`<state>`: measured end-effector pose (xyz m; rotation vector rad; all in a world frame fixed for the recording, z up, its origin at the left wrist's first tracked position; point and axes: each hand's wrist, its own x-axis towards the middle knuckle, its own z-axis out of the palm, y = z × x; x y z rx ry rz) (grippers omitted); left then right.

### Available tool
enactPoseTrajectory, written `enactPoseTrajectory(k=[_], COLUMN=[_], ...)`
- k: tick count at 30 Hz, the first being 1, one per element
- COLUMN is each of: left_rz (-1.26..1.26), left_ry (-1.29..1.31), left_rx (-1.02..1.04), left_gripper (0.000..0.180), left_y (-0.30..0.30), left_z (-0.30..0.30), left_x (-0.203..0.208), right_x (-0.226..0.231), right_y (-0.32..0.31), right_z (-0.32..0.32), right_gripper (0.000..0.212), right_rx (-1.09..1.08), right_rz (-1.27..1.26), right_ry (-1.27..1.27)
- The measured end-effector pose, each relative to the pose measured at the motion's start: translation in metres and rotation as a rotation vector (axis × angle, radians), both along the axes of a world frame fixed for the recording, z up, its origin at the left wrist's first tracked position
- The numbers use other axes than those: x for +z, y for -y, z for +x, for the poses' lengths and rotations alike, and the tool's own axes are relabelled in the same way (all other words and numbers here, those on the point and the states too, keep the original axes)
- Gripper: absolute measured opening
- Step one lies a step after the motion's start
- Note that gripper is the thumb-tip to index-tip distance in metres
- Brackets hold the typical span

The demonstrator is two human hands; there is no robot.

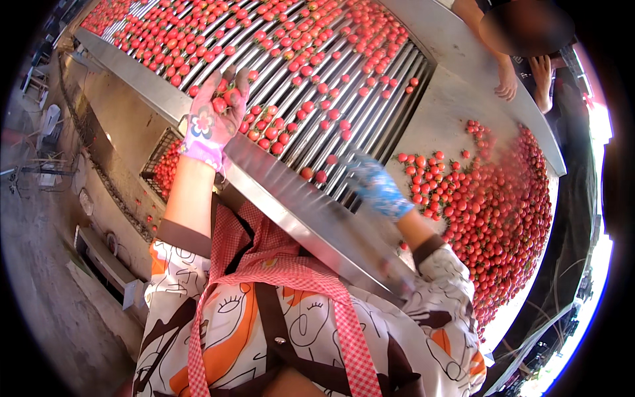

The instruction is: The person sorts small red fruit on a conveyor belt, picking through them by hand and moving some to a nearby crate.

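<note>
My left hand [215,118], in a pink flowered glove, is turned up above the near edge of a metal roller conveyor [374,126]. Its fingers curl around a few red cherry tomatoes [225,100]. My right hand [374,182] wears a blue patterned glove and is over the rollers' right end; motion smears its fingers, so I cannot tell if it holds anything. Two or three loose tomatoes [320,176] lie on the rollers just left of it. More tomatoes [268,129] are grouped beside my left wrist, and many others cover the far rollers.
A large pile of tomatoes [493,218] fills the metal tray [440,112] on the right. Below the conveyor's metal rim [278,205], a dark crate [159,152] holds tomatoes. Another person's hand [507,81] rests at the tray's far edge.
</note>
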<state>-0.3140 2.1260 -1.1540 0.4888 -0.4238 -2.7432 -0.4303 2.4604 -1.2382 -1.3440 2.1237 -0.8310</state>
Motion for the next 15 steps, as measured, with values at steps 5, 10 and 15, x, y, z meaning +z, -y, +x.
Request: enactPoseTrajectory(k=[5,10,15], left_rz=[0.067,0.088,0.092], left_ry=[-0.013,-0.013,0.030], left_rx=[0.018,0.016,0.054], left_gripper=[0.027,0.027,0.029], left_y=[-0.006,-0.009,0.003], left_z=[-0.001,-0.004,-0.001], left_x=[0.008,0.003,0.010], right_x=[0.020,-0.035,-0.043], right_y=[-0.142,-0.252,-0.153], right_z=[-0.058,-0.065,-0.043], right_gripper=[0.076,0.067,0.057], right_rx=[-0.546,-1.072,-1.121], right_rz=[0.369,0.637,0.459], right_ry=[-0.424,-0.868,-0.793])
